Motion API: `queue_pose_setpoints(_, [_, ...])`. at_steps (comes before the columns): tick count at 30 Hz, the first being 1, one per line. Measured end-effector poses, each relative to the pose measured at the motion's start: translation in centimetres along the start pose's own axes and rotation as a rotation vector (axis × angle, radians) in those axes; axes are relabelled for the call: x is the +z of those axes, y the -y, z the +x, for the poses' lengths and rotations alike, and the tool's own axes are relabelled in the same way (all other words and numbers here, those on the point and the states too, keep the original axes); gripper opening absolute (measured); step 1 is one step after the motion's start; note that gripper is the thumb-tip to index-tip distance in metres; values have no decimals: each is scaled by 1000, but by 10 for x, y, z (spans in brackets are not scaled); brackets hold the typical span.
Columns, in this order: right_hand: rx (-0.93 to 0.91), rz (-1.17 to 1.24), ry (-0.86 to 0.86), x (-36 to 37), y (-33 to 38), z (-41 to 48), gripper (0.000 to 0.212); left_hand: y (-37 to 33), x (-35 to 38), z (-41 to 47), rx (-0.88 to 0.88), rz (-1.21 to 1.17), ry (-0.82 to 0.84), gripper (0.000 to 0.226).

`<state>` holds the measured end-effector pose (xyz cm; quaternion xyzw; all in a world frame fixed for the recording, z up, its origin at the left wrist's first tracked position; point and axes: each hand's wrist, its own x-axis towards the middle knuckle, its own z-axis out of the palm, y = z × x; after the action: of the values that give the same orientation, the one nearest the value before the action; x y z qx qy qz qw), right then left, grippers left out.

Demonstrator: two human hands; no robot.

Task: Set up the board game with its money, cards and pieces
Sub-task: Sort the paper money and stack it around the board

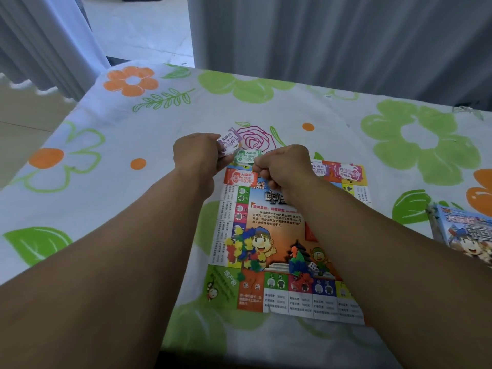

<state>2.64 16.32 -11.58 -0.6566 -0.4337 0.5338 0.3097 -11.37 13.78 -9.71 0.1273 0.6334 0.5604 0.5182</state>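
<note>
Purple note point(230, 141) is pinched in your left hand point(197, 153), fingers curled round its near end. It is held just above the tabletop point(133, 129) with its flowered cloth, at eleven o'clock from the board point(279, 217). Your right hand point(282, 166) is curled into a loose fist close beside the left. Its fingertips grip the right end of a green note point(246, 157), which spans the small gap between your hands at the board's far edge.

A red note point(241, 177) lies flat on the board's eleven o'clock corner, just under the green one. Toward one o'clock, a violet note point(319, 169) and a pink note point(349, 171) lie side by side along the same far edge.

On the board's picture, a heap of coloured plastic pieces point(246, 249) sits at eight o'clock. A smaller heap point(299, 266) sits near six o'clock, with a white die point(313, 267) touching it.

The game box point(463, 233) lies at three o'clock, well apart from the board and partly cut off by the frame's edge.
</note>
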Motion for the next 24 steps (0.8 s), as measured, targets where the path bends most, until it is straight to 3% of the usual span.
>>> queue_pose_setpoints(2, [3, -24, -21, 3, 0, 1, 11, 1, -3, 4, -16, 9, 12, 20])
queue_pose_setpoints(6, [-15, -35, -80, 3, -2, 2, 23, -3, -5, 0, -46, 59, 6, 16])
queue_pose_setpoints(10, [-125, 71, 7, -1, 6, -2, 30, -2, -2, -4, -55, 126, 57, 4])
queue_pose_setpoints(15, [-258, 22, 65, -11, 7, -6, 10, 2, 5, -6, -41, 146, 133, 7])
queue_pose_setpoints(24, [-182, 99, -29, -42, 5, -2, 9, 5, 19, -9, -101, 126, 165, 12])
